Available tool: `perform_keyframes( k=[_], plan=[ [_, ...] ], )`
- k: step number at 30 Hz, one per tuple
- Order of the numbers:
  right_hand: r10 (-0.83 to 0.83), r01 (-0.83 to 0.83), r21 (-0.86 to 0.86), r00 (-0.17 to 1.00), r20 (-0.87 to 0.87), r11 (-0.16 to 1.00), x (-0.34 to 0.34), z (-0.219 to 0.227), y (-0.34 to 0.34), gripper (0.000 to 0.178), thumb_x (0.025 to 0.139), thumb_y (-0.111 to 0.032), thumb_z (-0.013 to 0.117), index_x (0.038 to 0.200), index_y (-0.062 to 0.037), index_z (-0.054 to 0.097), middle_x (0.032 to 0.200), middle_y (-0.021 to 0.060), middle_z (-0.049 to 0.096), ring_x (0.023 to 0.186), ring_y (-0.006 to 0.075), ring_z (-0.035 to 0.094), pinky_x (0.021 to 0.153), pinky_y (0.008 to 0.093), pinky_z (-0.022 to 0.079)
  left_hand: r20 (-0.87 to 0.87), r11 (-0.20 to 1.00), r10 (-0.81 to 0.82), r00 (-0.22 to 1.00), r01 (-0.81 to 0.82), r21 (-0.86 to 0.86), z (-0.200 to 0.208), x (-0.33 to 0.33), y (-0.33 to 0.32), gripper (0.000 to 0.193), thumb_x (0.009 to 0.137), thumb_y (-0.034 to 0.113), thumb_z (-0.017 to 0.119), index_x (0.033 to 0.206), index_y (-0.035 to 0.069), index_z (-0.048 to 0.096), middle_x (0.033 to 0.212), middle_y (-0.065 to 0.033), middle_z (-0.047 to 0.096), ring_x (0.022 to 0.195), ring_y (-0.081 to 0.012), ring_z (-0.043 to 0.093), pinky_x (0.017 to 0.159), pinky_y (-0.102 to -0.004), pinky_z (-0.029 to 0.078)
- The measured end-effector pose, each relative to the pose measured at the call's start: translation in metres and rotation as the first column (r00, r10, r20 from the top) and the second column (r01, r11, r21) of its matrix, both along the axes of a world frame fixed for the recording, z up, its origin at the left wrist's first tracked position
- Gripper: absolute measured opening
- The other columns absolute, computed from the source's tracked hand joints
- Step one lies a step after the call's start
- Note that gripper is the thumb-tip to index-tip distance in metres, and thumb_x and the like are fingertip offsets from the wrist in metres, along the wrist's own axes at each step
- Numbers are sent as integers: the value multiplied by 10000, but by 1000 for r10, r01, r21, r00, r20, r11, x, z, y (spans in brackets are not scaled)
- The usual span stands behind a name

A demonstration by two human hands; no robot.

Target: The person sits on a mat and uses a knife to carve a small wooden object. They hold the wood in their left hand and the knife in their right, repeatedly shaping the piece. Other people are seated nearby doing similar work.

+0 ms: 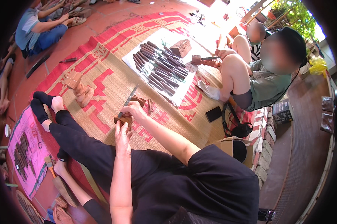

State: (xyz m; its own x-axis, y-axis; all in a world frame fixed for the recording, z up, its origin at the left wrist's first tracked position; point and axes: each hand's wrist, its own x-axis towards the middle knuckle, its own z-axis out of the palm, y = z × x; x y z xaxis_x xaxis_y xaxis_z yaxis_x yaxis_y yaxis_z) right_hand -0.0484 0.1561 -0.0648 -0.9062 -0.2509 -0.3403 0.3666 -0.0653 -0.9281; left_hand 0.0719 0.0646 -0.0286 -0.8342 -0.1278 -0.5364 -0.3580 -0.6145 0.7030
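Observation:
Above my outstretched legs, my left hand (123,139) is closed around the lower end of a brown carved wooden piece (139,100). My right hand (134,112) grips a flat grey file (131,95), whose blade points up and away, beside the wood. The fingers partly hide both the carving and the handle end of the file. Whether the blade touches the wood I cannot tell. A paler carved wooden figure (84,94) rests on the woven mat (164,123), left of my hands and past my feet.
Several dark-handled carving tools (161,69) lie on a white sheet (136,76) with a wood block (180,47). At right, a person (265,78) works wood with a tool. A phone (214,114) and black bag (242,129) lie nearer. More tools cover a pink cloth (36,143) at left.

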Motion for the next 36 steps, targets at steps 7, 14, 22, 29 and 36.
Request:
perform_keyframes(
  k=[7, 14, 22, 29, 36],
  plan=[
    [-17, 14, 120, 1000, 24, 993, -3, 11, 2, 150, 685, -111, 694, 720, 17, 625, 677, 75, 620, 573, 126, 570, 550, 243, 472, -10, 1000, -11, 1000, 11, 7, -4, 2, -3, 674, 867, 272, 571, 1411, 87, 218, 1318, -119, 395, 1183, -258, 417, 935, -386, 354],
    [19, -19, 136, 1000, -1, 991, -2, 15, -1, 156, 679, -111, 697, 704, 16, 611, 657, 78, 610, 570, 135, 579, 532, 246, 488, -13, 1000, -1, 1000, 2, 30, -2, 2, -4, 657, 874, 250, 568, 1412, 89, 228, 1315, -118, 411, 1162, -278, 447, 910, -370, 369],
    [44, -37, 150, 998, -42, 988, -5, 12, -8, 132, 676, -88, 688, 663, 13, 606, 644, 67, 601, 561, 116, 563, 540, 253, 495, -25, 999, -4, 1000, 5, 35, -1, 1, -4, 642, 879, 248, 565, 1408, 86, 241, 1303, -99, 430, 1134, -250, 466, 885, -349, 389],
    [-41, 36, 155, 999, 33, 987, -10, 12, -6, 177, 650, -97, 711, 624, 19, 580, 604, 73, 582, 529, 132, 560, 513, 249, 485, -16, 999, 19, 1000, -18, 38, -7, 1, -4, 621, 876, 248, 567, 1398, 92, 269, 1290, -81, 442, 1095, -223, 486, 863, -332, 398],
    [-19, 23, 187, 1000, -25, 982, -10, 11, -11, 188, 594, -96, 729, 552, 8, 578, 512, 40, 563, 470, 107, 552, 430, 219, 431, -9, 999, -3, 1000, 3, 32, 0, 1, -3, 629, 870, 255, 576, 1395, 86, 276, 1298, -86, 438, 1099, -218, 484, 869, -331, 395]
  ],
)
